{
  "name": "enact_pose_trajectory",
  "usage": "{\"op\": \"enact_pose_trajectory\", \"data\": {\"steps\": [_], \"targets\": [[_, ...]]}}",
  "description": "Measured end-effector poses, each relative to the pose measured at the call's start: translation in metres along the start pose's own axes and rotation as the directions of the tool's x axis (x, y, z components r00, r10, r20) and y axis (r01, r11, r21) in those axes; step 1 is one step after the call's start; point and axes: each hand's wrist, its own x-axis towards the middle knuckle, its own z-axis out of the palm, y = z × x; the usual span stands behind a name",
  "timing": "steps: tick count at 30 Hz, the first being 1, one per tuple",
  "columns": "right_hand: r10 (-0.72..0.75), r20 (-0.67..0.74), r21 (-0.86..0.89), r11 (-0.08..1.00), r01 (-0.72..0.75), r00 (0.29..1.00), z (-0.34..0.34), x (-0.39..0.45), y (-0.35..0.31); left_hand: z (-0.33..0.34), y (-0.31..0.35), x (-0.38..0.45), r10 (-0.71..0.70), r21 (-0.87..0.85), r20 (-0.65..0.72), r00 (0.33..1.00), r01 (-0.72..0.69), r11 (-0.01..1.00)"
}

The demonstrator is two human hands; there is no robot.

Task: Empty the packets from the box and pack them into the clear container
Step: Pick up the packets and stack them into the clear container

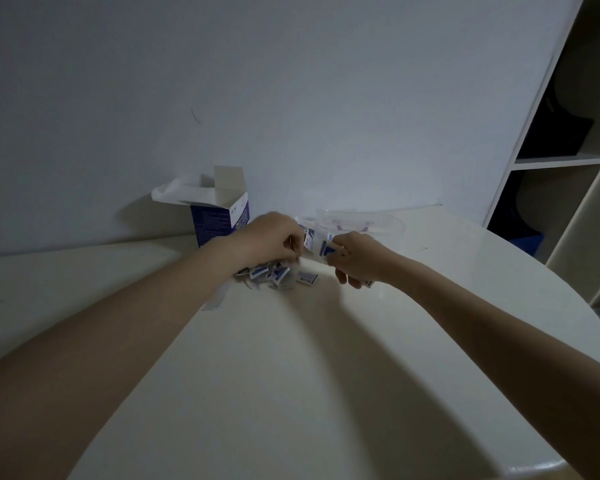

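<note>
A blue and white box (219, 216) stands open at the back of the white table (291, 358), its flap up. A pile of small blue and white packets (274, 273) lies in front of it. My left hand (271, 237) hovers over the pile with curled fingers that grip packets. My right hand (357, 258) holds several packets (317, 245) between the two hands. The clear container (364, 221) sits just behind my right hand, near the wall.
A white crumpled paper or liner (174, 194) sticks out behind the box. A strip of paper (219, 297) lies under my left forearm. A shelf unit (568, 161) with dark items stands at the right, past the table's round edge.
</note>
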Motion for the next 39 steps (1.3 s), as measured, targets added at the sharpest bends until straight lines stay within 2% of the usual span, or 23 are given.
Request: {"op": "enact_pose_trajectory", "data": {"steps": [3, 5, 9, 11, 14, 18, 20, 23, 26, 28, 33, 39], "targets": [[0.01, -0.065, 0.156, 0.988, 0.0, 0.998, -0.005, -0.004, -0.006, -0.019, 0.002, -0.003, -0.102, -0.232, -0.206, 0.973, 0.053, 0.971], [0.022, -0.099, 0.246, 0.969, 0.003, 0.995, -0.009, -0.006, -0.012, -0.028, 0.004, -0.004, -0.222, -0.4, -0.278, 0.935, 0.098, 0.911], [0.024, -0.153, 0.272, 0.962, 0.018, 0.988, -0.015, -0.005, -0.018, -0.033, 0.006, -0.008, -0.429, -0.664, -0.228, 0.874, 0.182, 0.725], [0.019, -0.226, 0.297, 0.953, 0.051, 0.974, -0.018, -0.006, -0.019, -0.031, 0.005, -0.012, -0.501, -0.718, -0.187, 0.845, 0.23, 0.657], [0.04, -0.301, 0.44, 0.892, 0.101, 0.953, -0.023, -0.01, -0.022, -0.029, 0.006, -0.021, -0.553, -0.744, -0.16, 0.818, 0.268, 0.612], [-0.033, -0.09, 0.595, 0.8, 0.08, 0.995, -0.021, -0.014, -0.03, -0.027, 0.009, -0.031, -0.555, -0.781, -0.124, 0.822, 0.265, 0.566], [-0.036, -0.027, 0.627, 0.778, 0.045, 0.999, -0.015, -0.013, -0.034, -0.026, 0.014, -0.035, -0.561, -0.805, -0.101, 0.822, 0.264, 0.531], [0.019, -0.115, 0.579, 0.814, 0.052, 0.993, -0.008, -0.009, -0.041, -0.025, 0.017, -0.041, -0.516, -0.841, -0.034, 0.856, 0.255, 0.478], [0.061, -0.198, 0.556, 0.829, 0.061, 0.978, -0.007, -0.008, -0.042, -0.024, 0.015, -0.049, -0.395, -0.874, 0.115, 0.912, 0.282, 0.395], [0.08, -0.205, 0.582, 0.811, 0.055, 0.975, -0.009, -0.008, -0.039, -0.023, 0.012, -0.051, -0.373, -0.852, 0.17, 0.912, 0.326, 0.409], [0.036, -0.14, 0.605, 0.795, 0.057, 0.99, -0.007, -0.013, -0.034, -0.014, 0.01, -0.05, -0.352, -0.849, 0.208, 0.913, 0.347, 0.399], [0.13, -0.222, 0.64, 0.768, 0.043, 0.966, -0.014, -0.011, -0.02, -0.014, 0.0, -0.051, -0.402, -0.877, 0.147, 0.904, 0.307, 0.369]]}}
